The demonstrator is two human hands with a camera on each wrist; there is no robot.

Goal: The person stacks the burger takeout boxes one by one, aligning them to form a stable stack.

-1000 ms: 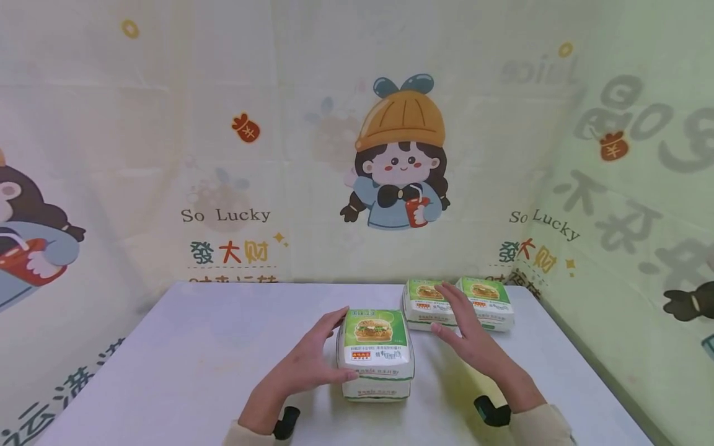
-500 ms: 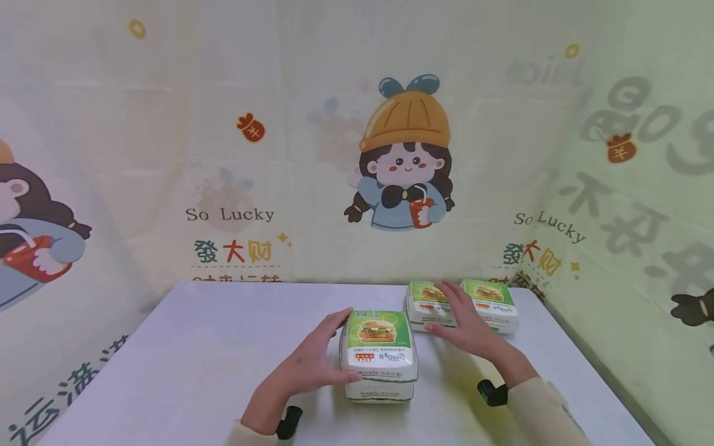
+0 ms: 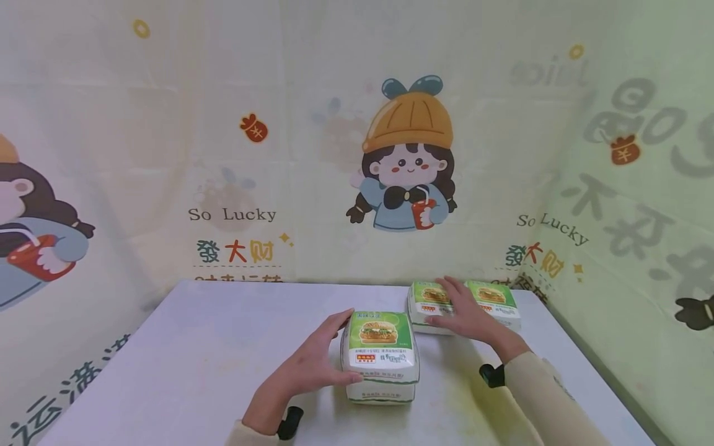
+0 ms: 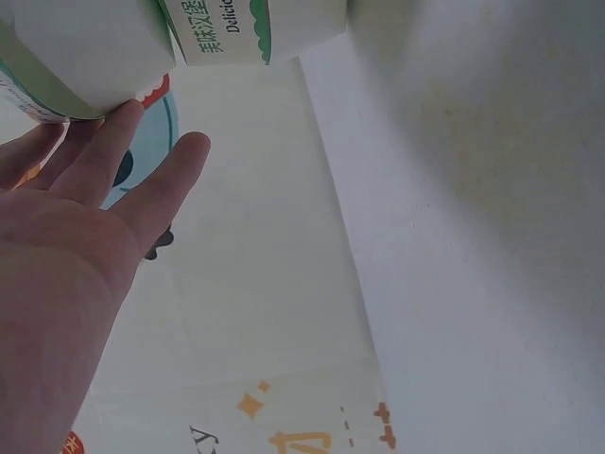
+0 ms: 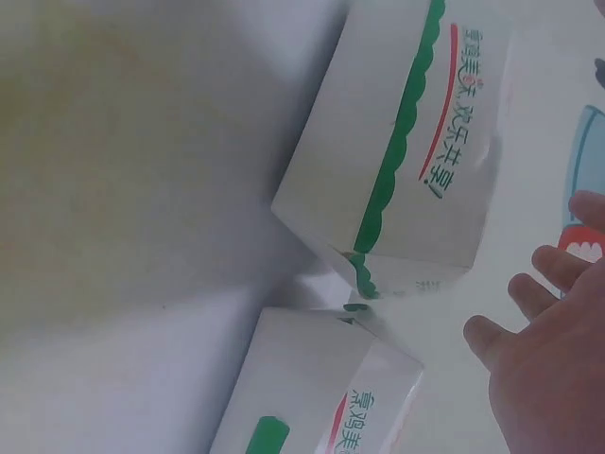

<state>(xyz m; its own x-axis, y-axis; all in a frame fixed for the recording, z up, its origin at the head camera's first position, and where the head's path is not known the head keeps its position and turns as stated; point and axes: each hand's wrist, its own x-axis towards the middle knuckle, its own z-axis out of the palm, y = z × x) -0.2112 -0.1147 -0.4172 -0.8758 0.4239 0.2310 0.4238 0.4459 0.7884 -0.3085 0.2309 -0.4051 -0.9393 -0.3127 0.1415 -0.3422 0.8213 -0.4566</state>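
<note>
Two white-and-green burger boxes [image 3: 379, 347] stand stacked near the middle of the table. My left hand [image 3: 312, 359] holds the upper box at its left side, thumb on the front and fingers toward the far left corner. The left wrist view shows those fingers [image 4: 113, 142] against its white wall, with the lower box [image 4: 255, 33] beneath. Two more burger boxes stand side by side at the back right. My right hand [image 3: 465, 313] is over the left one [image 3: 424, 310], its fingers spread. In the right wrist view the right hand [image 5: 548, 359] is above both boxes; contact is unclear.
The right-hand back box [image 3: 493, 297] stands close beside its neighbour, partly behind my right hand. A white table [image 3: 223, 359] bears everything, and a printed cloth [image 3: 312, 155] hangs behind its far edge. Another cloth wall runs along the right side.
My right hand has moved a little forward and lower toward the left back box. My left hand stays on the stack. The whole head view has shifted slightly.
</note>
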